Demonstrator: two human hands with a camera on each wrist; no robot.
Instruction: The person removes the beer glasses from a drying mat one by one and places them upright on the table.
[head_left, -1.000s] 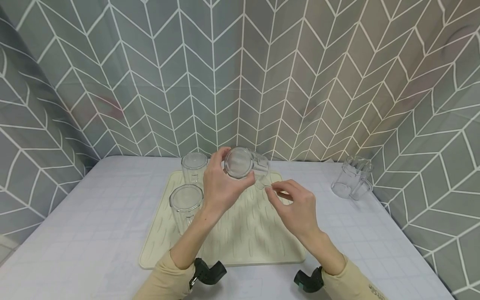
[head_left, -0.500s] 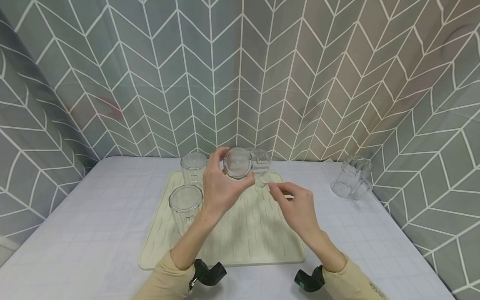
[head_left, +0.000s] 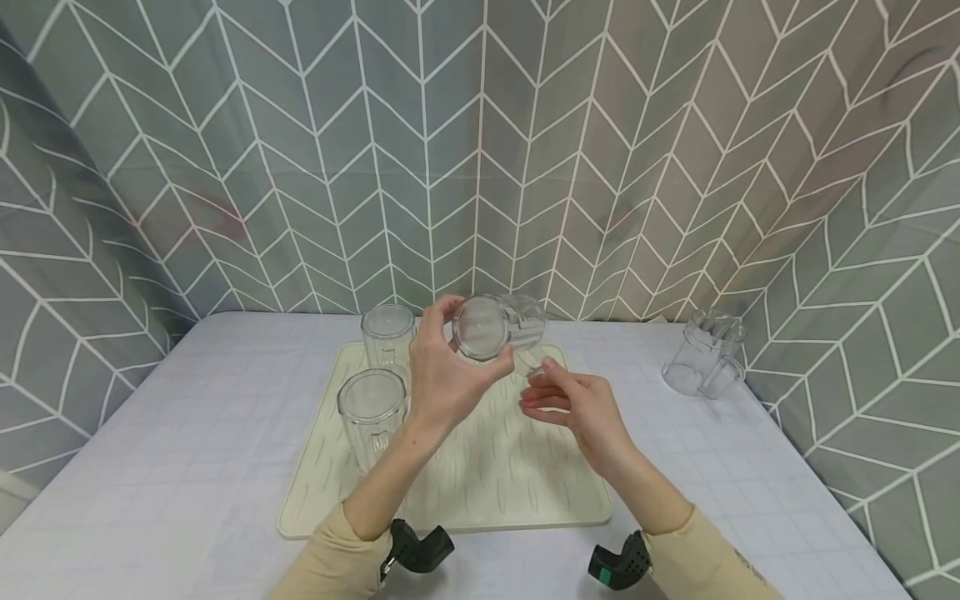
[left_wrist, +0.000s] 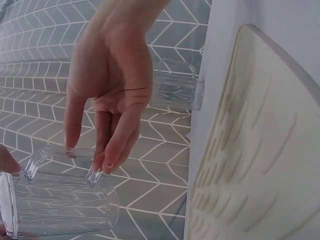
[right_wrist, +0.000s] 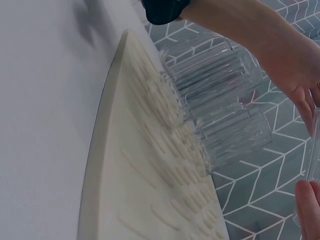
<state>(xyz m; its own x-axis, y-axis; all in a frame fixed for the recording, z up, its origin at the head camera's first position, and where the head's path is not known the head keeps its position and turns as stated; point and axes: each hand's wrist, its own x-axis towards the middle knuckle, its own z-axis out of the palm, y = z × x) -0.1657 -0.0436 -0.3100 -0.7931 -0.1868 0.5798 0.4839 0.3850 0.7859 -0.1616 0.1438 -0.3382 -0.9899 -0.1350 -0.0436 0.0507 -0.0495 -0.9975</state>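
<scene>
My left hand (head_left: 457, 375) grips a clear glass mug (head_left: 517, 321) by its base end, thumb below and fingers above. The mug lies sideways in the air over the mat, base toward my left and handle (left_wrist: 62, 152) toward my right hand. My right hand (head_left: 577, 408) is at that handle, fingers loosely bent; in the left wrist view one digit touches the handle's outer side and other fingertips are right at its end near the mug's mouth. In the right wrist view only a few right fingertips (right_wrist: 306, 202) show, beside the glass.
Two clear glass mugs stand upside down on the left of the cream ridged mat (head_left: 495, 483), a nearer mug (head_left: 371, 408) and a farther mug (head_left: 388, 329). Another mug (head_left: 701, 354) stands at the table's right. A patterned curtain (head_left: 480, 167) encloses the white table (head_left: 172, 450).
My right hand has shifted its fingers along the handle, from a pinch to a looser touch with the fingers spread. The left hand and its mug have moved barely, slightly right.
</scene>
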